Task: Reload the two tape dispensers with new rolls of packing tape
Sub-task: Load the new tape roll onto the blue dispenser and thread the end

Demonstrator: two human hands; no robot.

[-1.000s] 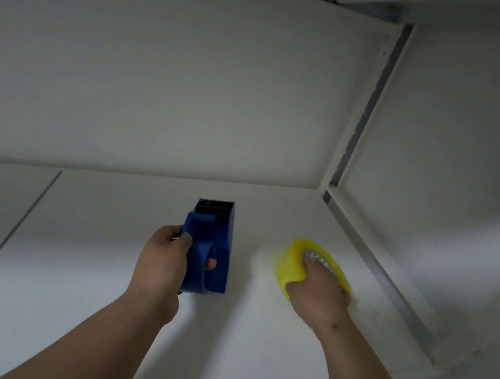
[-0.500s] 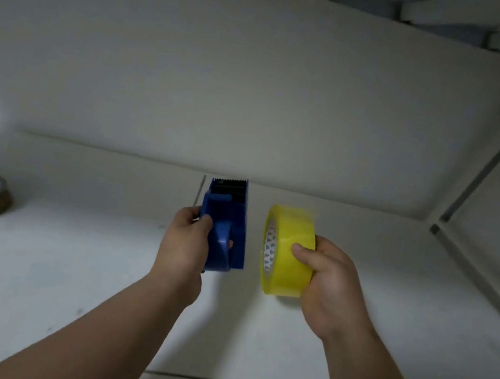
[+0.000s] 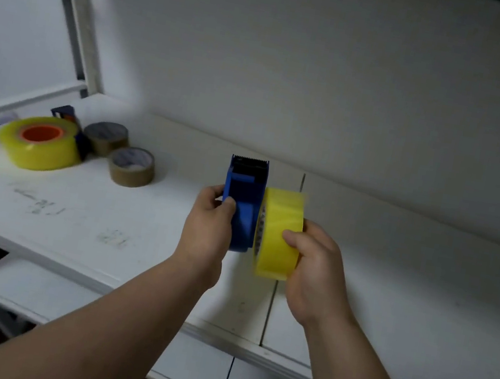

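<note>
Left grip [image 3: 211, 216] clutching blue dispenser [image 3: 244, 208], right grip [image 3: 315, 266] clasping blurred yellow roll [image 3: 279, 230]

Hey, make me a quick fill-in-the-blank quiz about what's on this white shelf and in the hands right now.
1. The left hand grips a ____ tape dispenser.
2. The right hand holds a ____ roll of tape against the dispenser's side.
3. The big yellow roll lying at the far left has an ____ core.
4. Beside it lie ____ brown rolls.

Missing words: blue; yellow; orange; two
</note>
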